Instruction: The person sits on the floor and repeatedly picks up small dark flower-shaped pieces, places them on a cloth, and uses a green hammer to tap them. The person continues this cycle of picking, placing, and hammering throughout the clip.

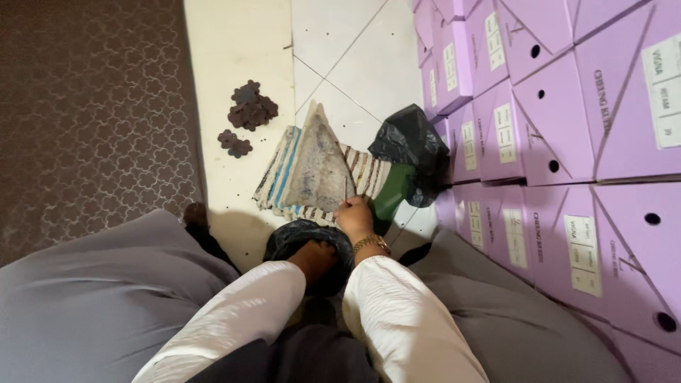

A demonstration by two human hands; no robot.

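My right hand (355, 215) fingers pinch the edge of the dirty striped cloth (316, 174) on the floor. Left hand (316, 259) is inside the black plastic bag (284, 241); its grip is hidden. Green bottle (392, 191) just beside.

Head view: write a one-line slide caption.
Right hand grips a striped cloth; left hand is inside a black bag, beside purple boxes.

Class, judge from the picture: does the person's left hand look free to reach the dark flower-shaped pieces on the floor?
Probably not at once: the left hand is sunk inside the black bag. Once withdrawn, open floor leads to the dark flower-shaped pieces.
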